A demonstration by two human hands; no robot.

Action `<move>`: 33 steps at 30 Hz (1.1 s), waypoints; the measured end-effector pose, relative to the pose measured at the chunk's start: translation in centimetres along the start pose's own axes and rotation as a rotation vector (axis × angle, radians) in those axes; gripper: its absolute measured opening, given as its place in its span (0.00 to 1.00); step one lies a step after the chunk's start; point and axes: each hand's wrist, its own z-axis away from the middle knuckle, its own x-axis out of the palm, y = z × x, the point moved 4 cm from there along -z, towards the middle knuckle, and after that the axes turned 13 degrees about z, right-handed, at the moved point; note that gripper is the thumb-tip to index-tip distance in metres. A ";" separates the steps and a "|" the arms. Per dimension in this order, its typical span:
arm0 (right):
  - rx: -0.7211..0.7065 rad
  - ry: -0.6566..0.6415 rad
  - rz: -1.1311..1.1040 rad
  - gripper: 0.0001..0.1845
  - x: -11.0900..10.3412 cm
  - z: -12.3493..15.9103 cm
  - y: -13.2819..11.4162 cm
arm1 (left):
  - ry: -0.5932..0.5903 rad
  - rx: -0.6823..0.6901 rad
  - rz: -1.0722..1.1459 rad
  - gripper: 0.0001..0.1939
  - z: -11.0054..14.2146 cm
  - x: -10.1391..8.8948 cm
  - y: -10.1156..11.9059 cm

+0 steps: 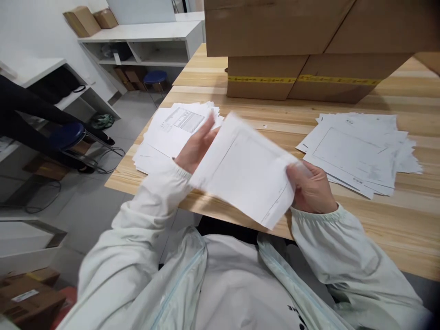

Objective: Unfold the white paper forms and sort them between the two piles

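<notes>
A white sheet of paper with thin printed lines is held up in front of me, tilted and slightly blurred. My right hand pinches its right edge, thumb on top. Behind the sheet's left edge is my left hand, its visible thumb stretched out and apart from the paper; the sheet hides the other fingers in part. Beyond that hand lies a loose pile of printed papers. Another spread pile of papers rests to the right of my right hand.
Large cardboard boxes are stacked at the back of the wooden table. On the left, the floor holds blue stools and a person's dark-clothed legs. White shelves stand behind. More cartons sit at lower left.
</notes>
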 end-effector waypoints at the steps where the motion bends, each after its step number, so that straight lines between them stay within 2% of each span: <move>1: 0.012 0.069 -0.059 0.19 -0.1 -0.2 0.4 | 0.040 0.097 0.159 0.32 0.7 -0.2 -0.9; 3: 0.034 0.112 -0.117 0.21 0.0 -0.5 1.0 | 0.092 0.240 0.381 0.40 2.2 -0.3 -3.5; 7: 0.097 -0.003 -0.118 0.22 1.1 -0.2 2.0 | 0.214 0.270 0.565 0.44 3.6 0.4 -8.6; 9: 0.161 -0.118 -0.077 0.23 1.6 0.4 2.6 | 0.292 0.269 0.594 0.42 3.6 0.7 -9.5; 12: 0.181 -0.281 0.050 0.23 1.5 0.9 3.1 | 0.366 0.283 0.600 0.34 3.4 0.2 -8.7; 14: 0.065 -0.346 0.143 0.28 0.9 0.7 2.7 | 0.374 0.291 0.565 0.28 3.6 -0.6 -7.8; 17: -0.229 -0.444 0.324 0.34 0.5 0.6 1.4 | 0.356 0.273 0.510 0.22 4.2 -1.9 -7.1; 19: -0.391 -0.471 0.451 0.28 0.3 0.8 0.6 | 0.360 0.229 0.482 0.22 4.5 -2.7 -7.2; 22: -0.546 -0.527 0.547 0.18 0.2 1.2 -0.2 | 0.370 0.169 0.447 0.21 5.0 -3.5 -7.6; 25: -0.673 -0.663 0.584 0.18 0.4 1.7 -0.4 | 0.360 0.146 0.430 0.22 5.5 -4.0 -7.6; 27: -0.730 -0.618 0.610 0.18 0.5 1.6 -0.4 | 0.344 0.131 0.426 0.23 5.8 -4.1 -7.6; 29: -0.791 -0.430 0.643 0.19 0.6 1.5 -0.6 | 0.316 0.109 0.425 0.24 5.9 -3.9 -7.8; 31: -0.902 -0.208 0.707 0.25 1.0 1.7 -1.0 | 0.275 0.067 0.430 0.25 5.7 -3.3 -8.1; 33: -1.056 -0.082 0.809 0.27 1.7 2.5 -1.4 | 0.219 0.017 0.437 0.26 5.3 -2.4 -8.6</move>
